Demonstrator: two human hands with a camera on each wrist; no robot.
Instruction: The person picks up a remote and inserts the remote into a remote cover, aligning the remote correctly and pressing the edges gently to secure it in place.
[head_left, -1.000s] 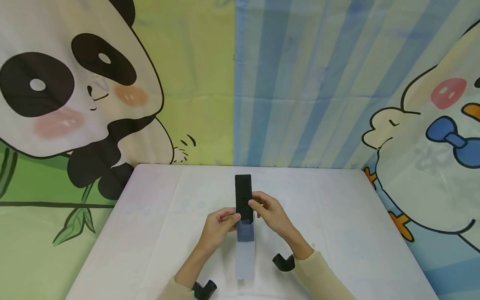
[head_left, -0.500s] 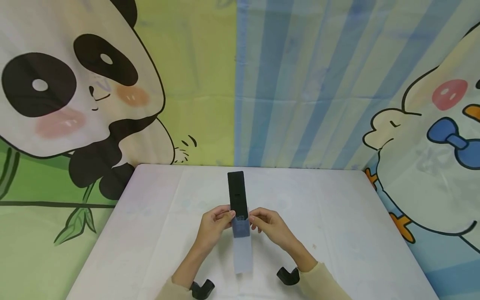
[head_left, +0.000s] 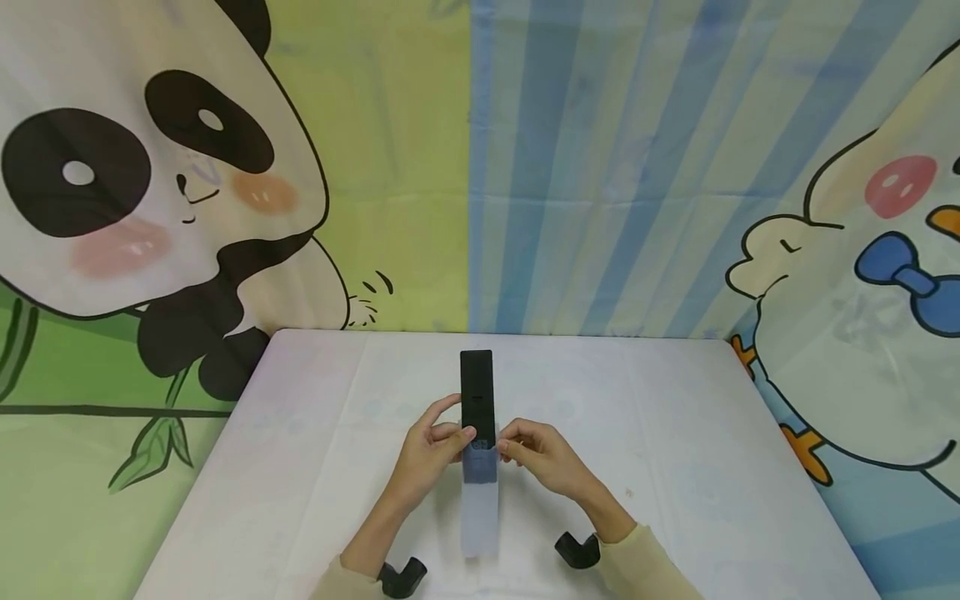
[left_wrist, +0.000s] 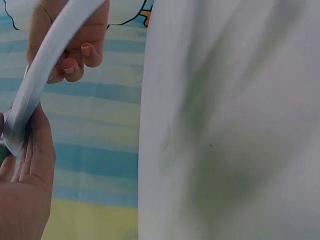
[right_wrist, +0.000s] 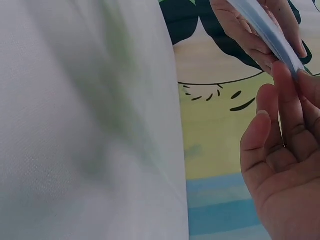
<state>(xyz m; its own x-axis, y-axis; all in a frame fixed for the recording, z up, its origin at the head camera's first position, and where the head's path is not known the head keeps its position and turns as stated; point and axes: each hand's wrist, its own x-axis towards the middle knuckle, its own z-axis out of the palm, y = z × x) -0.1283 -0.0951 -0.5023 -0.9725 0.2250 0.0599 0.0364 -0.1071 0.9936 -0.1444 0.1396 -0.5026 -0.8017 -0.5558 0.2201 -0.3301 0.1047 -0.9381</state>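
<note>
Upright between the hands is a slim black bar, which looks like the back of a remote control [head_left: 477,392]. Its lower end sits inside a translucent plastic sleeve [head_left: 480,517], whose lower part hangs flat. My left hand [head_left: 423,458] grips the remote control and sleeve from the left, thumb in front at the sleeve's mouth, index finger stretched up along the side. On the right, my right hand [head_left: 551,458] pinches the sleeve's edge near the mouth. In the right wrist view the right hand [right_wrist: 285,165] has thumb and finger at the sleeve's edge [right_wrist: 265,30].
A white table [head_left: 637,467] lies under the hands. Behind it hangs a printed cloth [head_left: 600,167] with a panda and a white bird. Black wrist mounts [head_left: 577,550] sit on both cuffs.
My right hand has moved down from the black remote control to the sleeve's edge. The remote control and sleeve have shifted slightly left. My left index finger has stretched upward.
</note>
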